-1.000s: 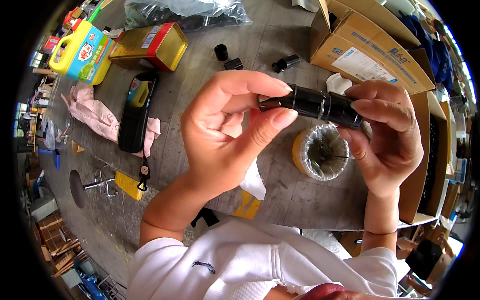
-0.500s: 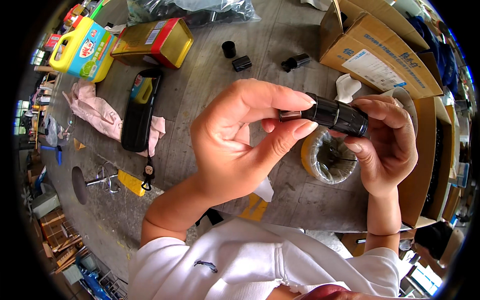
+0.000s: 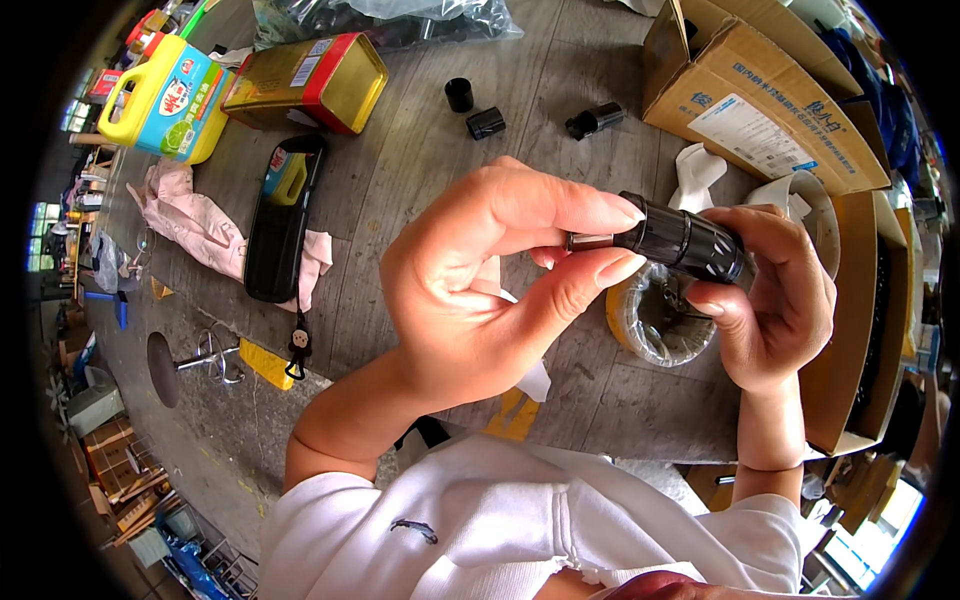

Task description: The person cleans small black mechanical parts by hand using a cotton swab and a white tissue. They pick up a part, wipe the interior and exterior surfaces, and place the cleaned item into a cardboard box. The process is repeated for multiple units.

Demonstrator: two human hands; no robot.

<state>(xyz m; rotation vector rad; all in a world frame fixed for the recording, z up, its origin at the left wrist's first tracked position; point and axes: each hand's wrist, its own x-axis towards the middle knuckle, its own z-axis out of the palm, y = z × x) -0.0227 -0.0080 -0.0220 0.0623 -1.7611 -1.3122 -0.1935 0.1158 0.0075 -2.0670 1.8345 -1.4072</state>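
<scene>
The bare left forearm (image 3: 345,425) slants up and rightward to the bare left hand (image 3: 470,285), whose arched index finger (image 3: 555,205) and outstretched thumb (image 3: 570,293) pinch with tips apart, the other fingers (image 3: 545,256) curled behind. The bare right forearm (image 3: 770,430) rises nearly upright; the bare right hand (image 3: 775,310) grips between bent fingers (image 3: 772,230) above and a thumb (image 3: 727,308) below.

The cylinder (image 3: 688,242) is of shiny black colour. The table (image 3: 415,140) is grey, with a pattern of planks and wood grain. The jug (image 3: 185,100) is yellow with red cap, the tin (image 3: 305,85) is gold with red edges, and the cloth (image 3: 195,220) is pale pink. The carton (image 3: 765,85) is brown with blue print. The shirt (image 3: 500,510) is white.
</scene>
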